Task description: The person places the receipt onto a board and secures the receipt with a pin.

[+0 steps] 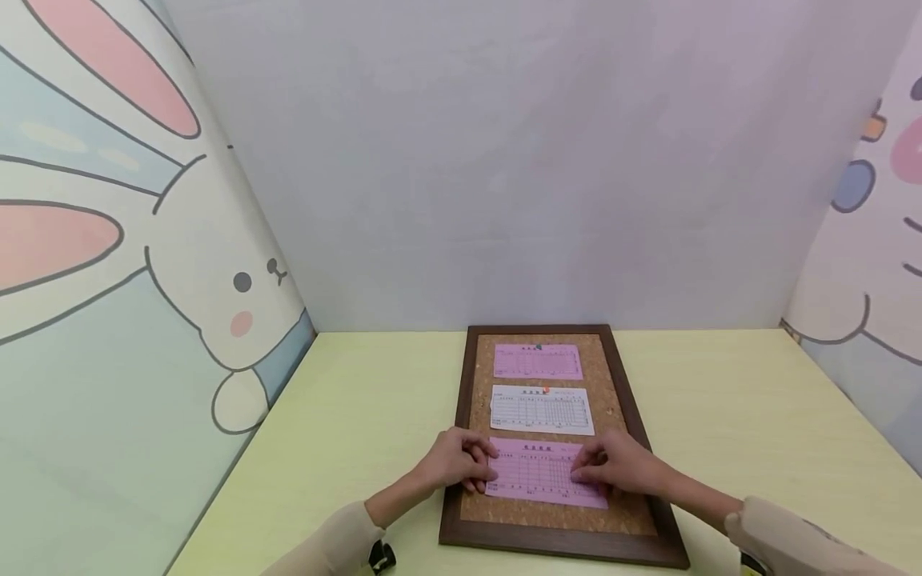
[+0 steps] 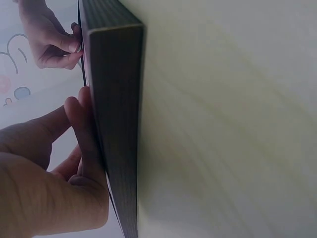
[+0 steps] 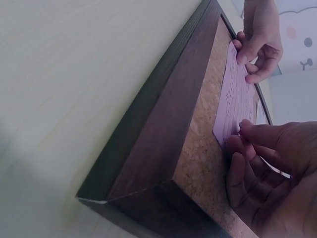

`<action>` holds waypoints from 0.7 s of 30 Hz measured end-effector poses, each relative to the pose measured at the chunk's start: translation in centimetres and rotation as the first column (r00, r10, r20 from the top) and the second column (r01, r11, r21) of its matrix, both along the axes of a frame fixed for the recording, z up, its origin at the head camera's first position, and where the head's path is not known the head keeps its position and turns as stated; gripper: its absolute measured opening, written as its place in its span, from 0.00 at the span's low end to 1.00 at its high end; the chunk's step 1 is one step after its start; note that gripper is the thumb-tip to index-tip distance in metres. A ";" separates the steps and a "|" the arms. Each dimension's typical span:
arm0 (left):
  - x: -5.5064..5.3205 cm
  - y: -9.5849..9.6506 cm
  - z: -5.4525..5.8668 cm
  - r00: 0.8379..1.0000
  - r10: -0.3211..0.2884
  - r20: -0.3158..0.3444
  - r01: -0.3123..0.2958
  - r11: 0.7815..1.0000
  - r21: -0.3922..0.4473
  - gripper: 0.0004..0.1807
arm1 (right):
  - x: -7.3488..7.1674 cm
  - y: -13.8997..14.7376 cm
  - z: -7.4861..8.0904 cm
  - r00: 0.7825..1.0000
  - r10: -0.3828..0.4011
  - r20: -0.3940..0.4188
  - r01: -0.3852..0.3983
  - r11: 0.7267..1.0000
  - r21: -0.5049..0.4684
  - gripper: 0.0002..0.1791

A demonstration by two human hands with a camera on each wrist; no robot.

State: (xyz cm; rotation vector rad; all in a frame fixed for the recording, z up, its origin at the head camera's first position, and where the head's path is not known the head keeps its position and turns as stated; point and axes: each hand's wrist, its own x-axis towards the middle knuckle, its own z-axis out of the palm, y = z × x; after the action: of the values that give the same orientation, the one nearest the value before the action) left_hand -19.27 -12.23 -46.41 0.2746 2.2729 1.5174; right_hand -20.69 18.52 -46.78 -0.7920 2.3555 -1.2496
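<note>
A pink printed form slip (image 1: 533,476) lies across the lower part of a cork board (image 1: 479,512) with a dark brown wooden frame (image 1: 562,546). My left hand (image 1: 455,462) pinches the slip's left edge, thumb on top. At its right side, my right hand (image 1: 621,464) pinches the slip between thumb and curled fingers. Above it a white form slip (image 1: 536,412) is held by an orange pushpin (image 1: 546,390). A second pink slip (image 1: 533,366), at the top of the board, carries a dark green pushpin (image 1: 539,347).
The board lies flat on a pale yellow table (image 1: 374,392). A plain grey-white wall (image 1: 504,160) stands behind it. Side panels with cartoon rabbit drawings (image 1: 194,264) border the table left and right.
</note>
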 end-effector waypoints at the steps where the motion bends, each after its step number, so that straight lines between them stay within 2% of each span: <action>1: 0.0 0.0 0.0 1.000 -0.003 0.003 0.003 1.000 0.000 0.09 | -0.1 -0.1 0.0 1.000 0.002 -0.015 -0.002 1.000 -0.002 0.05; 6: -0.1 0.1 0.0 1.000 -0.009 0.007 0.009 1.000 -0.003 0.09 | -0.8 -0.8 0.1 0.995 -0.030 -0.091 0.031 0.999 0.010 0.06; 13: -0.5 0.4 0.0 1.000 -0.003 -0.008 0.003 1.000 0.009 0.09 | -2.1 -2.3 -0.1 0.984 -0.106 -0.141 0.114 0.992 0.056 0.07; 21: -0.1 0.0 -0.1 1.000 0.004 0.017 -0.004 1.000 0.017 0.08 | -2.4 -3.7 -0.6 0.989 -0.133 -0.071 0.136 0.989 0.055 0.07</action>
State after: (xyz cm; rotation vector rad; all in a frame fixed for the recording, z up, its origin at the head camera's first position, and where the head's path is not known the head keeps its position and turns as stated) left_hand -19.33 -12.19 -46.47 0.2611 2.2496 1.5360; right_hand -23.14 14.83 -47.34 -0.6758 2.5245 -1.2167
